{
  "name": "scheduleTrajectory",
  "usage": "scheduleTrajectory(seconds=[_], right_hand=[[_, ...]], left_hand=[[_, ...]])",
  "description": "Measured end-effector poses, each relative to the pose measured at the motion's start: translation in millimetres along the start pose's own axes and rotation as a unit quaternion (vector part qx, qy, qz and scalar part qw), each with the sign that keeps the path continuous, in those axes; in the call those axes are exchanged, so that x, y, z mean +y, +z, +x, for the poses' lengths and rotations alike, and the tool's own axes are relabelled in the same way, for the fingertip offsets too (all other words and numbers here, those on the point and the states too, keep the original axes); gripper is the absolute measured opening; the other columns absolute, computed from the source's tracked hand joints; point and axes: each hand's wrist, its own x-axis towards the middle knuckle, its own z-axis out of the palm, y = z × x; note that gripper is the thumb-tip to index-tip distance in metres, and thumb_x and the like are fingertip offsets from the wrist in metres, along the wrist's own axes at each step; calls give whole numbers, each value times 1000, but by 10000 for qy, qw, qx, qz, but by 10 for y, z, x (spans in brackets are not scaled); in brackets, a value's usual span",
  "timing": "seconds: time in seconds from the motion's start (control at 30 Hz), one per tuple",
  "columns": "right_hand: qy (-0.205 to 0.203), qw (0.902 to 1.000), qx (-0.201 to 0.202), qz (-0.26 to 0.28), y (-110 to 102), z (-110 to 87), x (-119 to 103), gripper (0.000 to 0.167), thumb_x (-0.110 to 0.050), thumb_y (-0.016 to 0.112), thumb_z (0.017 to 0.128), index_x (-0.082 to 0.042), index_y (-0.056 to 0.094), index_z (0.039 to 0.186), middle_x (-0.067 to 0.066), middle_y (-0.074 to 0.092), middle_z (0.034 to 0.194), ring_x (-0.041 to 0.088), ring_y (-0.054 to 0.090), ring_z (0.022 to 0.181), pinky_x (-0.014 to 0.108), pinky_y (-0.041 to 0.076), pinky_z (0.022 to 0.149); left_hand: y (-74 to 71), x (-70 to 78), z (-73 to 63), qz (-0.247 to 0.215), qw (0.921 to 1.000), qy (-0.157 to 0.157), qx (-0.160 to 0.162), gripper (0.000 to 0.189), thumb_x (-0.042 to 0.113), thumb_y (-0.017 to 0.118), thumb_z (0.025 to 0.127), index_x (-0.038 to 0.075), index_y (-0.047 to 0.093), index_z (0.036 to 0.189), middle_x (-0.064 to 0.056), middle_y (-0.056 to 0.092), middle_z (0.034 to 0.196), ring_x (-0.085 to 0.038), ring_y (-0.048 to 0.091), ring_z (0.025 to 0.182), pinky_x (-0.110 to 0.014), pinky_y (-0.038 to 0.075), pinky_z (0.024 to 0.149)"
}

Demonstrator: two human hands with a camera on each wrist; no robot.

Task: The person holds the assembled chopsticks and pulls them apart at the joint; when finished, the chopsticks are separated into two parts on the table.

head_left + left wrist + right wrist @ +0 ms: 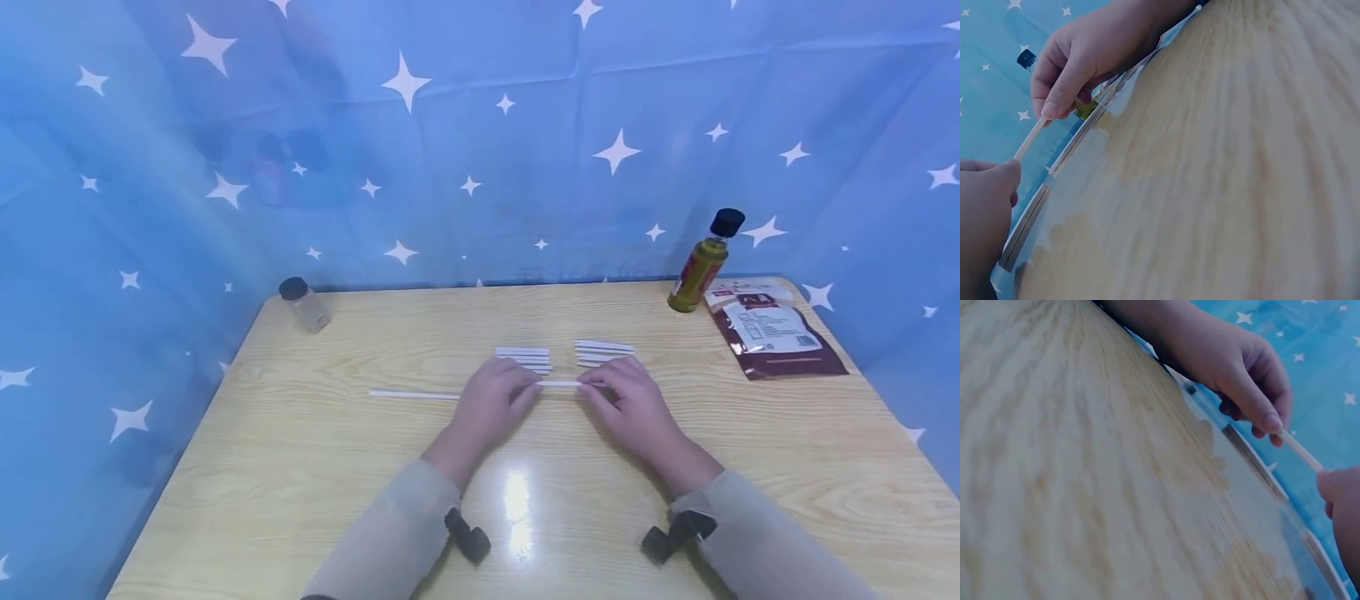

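A thin white stick is stretched level between both hands near the middle of the table. My left hand pinches one end between thumb and fingertips, and my right hand pinches the other. In the left wrist view the short length of stick between the two grips shows raised above the tabletop. Just beyond the hands lie two groups of short white sticks, a left row and a right row, with a narrow gap between. A longer white stick lies left of my left hand, its right end hidden behind it.
A small clear jar with a black lid stands at the table's back left. At the back right are a bottle with a black cap and a brown and white packet. A blue star-printed cloth hangs behind the wooden table.
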Motion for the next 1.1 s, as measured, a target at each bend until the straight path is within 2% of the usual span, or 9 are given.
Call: scheduleTrajectory(seconds=[0.13, 0.3, 0.4, 0.53, 0.7, 0.83, 0.93, 1.1], right_hand=[[137, 9999, -82, 8, 22, 1, -3, 11, -5, 83, 92, -10, 79, 101, -1, 75, 100, 20, 62, 98, 38, 47, 88], [499, 9982, -314, 144, 16, 3, -20, 8, -9, 81, 96, -13, 79, 102, -6, 73, 98, 12, 63, 91, 29, 52, 80], [641, 9969, -432, 176, 18, -3, -16, 7, -10, 80, 97, -14, 79, 102, -8, 72, 97, 9, 62, 87, 25, 53, 77], [696, 9962, -503, 156, 15, -7, -9, 6, -12, 80, 97, -15, 79, 102, -8, 72, 98, 10, 62, 87, 28, 53, 77], [775, 9948, -635, 192, 14, -21, 13, 5, -15, 80, 98, -18, 80, 103, -8, 73, 101, 11, 65, 92, 33, 55, 82], [821, 9941, -684, 162, 0, -39, 25, 5, -16, 80, 98, -20, 79, 101, -10, 71, 99, 10, 65, 91, 31, 54, 82], [817, 9939, -726, 136, -12, -36, 33, 5, -17, 81, 97, -21, 79, 99, -12, 70, 97, 9, 64, 89, 31, 54, 80], [858, 9922, -890, 187, -18, 6, 28, 3, -19, 81, 98, -21, 80, 101, -10, 71, 97, 12, 65, 91, 39, 55, 83]], left_hand=[[-23, 21, -15, -329, 9993, -160, -46, 19, 31, 69, 106, 20, 80, 115, 11, 71, 108, -7, 63, 103, -26, 53, 96], [-62, 46, -26, -785, 9959, -440, -118, 19, 30, 69, 106, 18, 81, 115, 12, 71, 107, -4, 64, 99, -24, 55, 90], [-69, 46, -36, -890, 9947, -505, -141, 18, 30, 69, 106, 19, 81, 115, 11, 72, 109, -5, 65, 101, -26, 55, 92], [-54, 30, -45, -974, 9937, -524, -167, 17, 29, 70, 106, 20, 82, 112, 11, 73, 109, -5, 67, 103, -27, 55, 95], [-20, -10, -53, -1070, 9924, -571, -194, 15, 29, 71, 105, 20, 82, 109, 13, 72, 103, -4, 65, 95, -26, 56, 89], [7, -22, -50, -1073, 9926, -524, -211, 15, 30, 72, 104, 21, 83, 108, 14, 71, 100, -2, 64, 92, -25, 55, 87], [3, -16, -47, -1062, 9931, -460, -195, 15, 29, 72, 104, 21, 84, 107, 13, 71, 97, -2, 63, 88, -23, 55, 84], [-38, -14, -51, -969, 9942, -443, -152, 14, 28, 73, 104, 21, 84, 106, 14, 71, 96, -1, 63, 88, -23, 54, 84]])
